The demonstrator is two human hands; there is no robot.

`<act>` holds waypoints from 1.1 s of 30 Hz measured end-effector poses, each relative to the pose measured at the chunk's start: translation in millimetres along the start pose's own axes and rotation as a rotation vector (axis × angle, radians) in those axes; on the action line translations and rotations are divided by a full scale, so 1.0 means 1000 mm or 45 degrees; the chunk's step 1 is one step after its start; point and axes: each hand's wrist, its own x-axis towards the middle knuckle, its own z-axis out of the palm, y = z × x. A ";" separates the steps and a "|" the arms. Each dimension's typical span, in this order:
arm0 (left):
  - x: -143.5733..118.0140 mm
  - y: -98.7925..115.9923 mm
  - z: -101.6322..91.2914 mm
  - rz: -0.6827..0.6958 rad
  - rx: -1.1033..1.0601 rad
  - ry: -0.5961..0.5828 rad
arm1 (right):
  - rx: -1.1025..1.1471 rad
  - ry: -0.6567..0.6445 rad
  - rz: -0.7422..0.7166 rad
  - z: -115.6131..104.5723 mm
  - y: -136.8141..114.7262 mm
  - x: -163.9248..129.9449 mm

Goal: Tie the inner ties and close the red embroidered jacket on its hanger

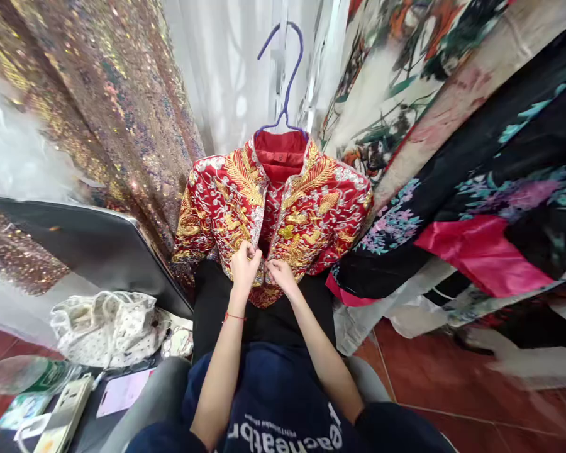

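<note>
Pinching the lower front of a red embroidered jacket [321, 217], the left hand [245, 267] has its grip pressed together on the jacket's left front edge. The right hand [282, 275], just beside it, has its grip pinched at the facing edge, near the hem. The jacket sits on a purple hanger [292, 82], its bottom edge overlapping black material [217, 314]. Sequined fabric [117, 82] hangs to the left, a black flowered garment [443, 207] to the right. At lower left, a phone [122, 393] lies toward the visible right edge of a dark surface [89, 434], near a spotted white bag [110, 327].
</note>
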 end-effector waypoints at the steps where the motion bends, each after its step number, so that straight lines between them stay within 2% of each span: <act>1: -0.001 -0.002 0.001 -0.008 0.001 -0.008 | 0.006 0.004 0.007 0.000 0.002 0.002; 7: -0.004 -0.012 0.002 -0.053 -0.001 -0.043 | 0.022 0.048 0.010 0.003 0.011 0.013; 19: -0.003 -0.011 -0.001 -0.154 0.109 -0.084 | 0.150 0.112 -0.031 0.018 0.017 0.011; 27: -0.011 -0.033 0.008 -0.307 0.296 -0.331 | 0.223 0.160 0.066 0.048 0.032 0.009; 33: -0.013 -0.039 0.004 -0.273 0.368 -0.360 | 0.180 0.136 0.174 0.051 0.050 0.014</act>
